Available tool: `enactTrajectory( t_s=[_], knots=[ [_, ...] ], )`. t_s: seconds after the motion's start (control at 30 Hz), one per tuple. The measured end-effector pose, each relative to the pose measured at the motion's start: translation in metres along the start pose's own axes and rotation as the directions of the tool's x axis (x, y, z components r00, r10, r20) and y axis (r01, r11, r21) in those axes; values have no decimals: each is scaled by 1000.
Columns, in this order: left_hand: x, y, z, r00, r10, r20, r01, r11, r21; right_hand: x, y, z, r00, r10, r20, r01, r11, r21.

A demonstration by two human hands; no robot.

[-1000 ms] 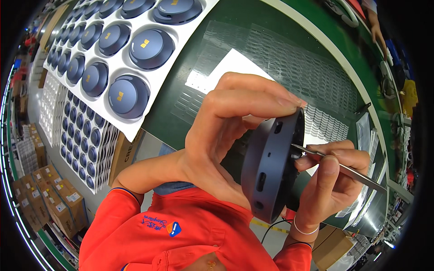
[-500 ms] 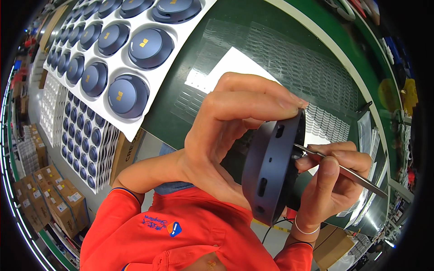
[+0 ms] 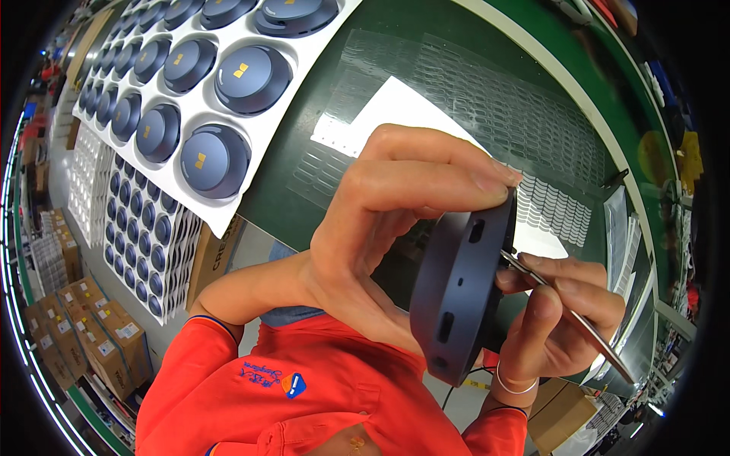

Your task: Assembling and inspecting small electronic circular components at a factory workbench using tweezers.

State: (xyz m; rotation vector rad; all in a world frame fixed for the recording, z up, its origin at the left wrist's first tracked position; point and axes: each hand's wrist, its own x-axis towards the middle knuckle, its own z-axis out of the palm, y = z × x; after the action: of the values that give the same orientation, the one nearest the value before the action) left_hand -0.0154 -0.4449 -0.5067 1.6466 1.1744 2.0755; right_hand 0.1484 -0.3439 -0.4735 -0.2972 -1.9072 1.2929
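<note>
My left hand (image 3: 357,209) grips a dark blue headphone ear cup (image 3: 465,285), with fingers over its upper edge and the palm along its lower side. The cup stands on edge, its slotted side wall facing up. My right hand (image 3: 566,315) pinches slim metal tweezers (image 3: 597,340) at the cup's right-hand face. Their tips are close to the cup's rim; whether they touch or hold anything there is hidden. More blue ear cups (image 3: 253,80) with a gold mark sit in a white moulded tray (image 3: 262,148) at the upper left.
Clear sheets of small die-cut pieces (image 3: 502,99) and a white sheet (image 3: 395,110) lie on the green table (image 3: 304,114). Below the tray are stacked trays of cups (image 3: 137,228) and cardboard boxes (image 3: 106,327). Plastic bags (image 3: 620,220) lie at the right edge.
The ear cup has shifted slightly right and down. My right hand has dipped a little, and the tweezers now slope more steeply. My left hand keeps its grip.
</note>
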Motion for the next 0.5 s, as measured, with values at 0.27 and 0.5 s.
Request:
enactTrajectory(
  t_s=[0.27, 0.5],
  knots=[
    [-1, 4, 3, 1000, -25, -13, 25, 1000, -10, -2, 3, -3, 996, -72, 60, 74, 997, -24],
    [-2, 2, 3, 1000, -28, -12, 28, 999, 19, -3, 6, -2, 993, -107, 53, 110, 993, -45]
  ],
)
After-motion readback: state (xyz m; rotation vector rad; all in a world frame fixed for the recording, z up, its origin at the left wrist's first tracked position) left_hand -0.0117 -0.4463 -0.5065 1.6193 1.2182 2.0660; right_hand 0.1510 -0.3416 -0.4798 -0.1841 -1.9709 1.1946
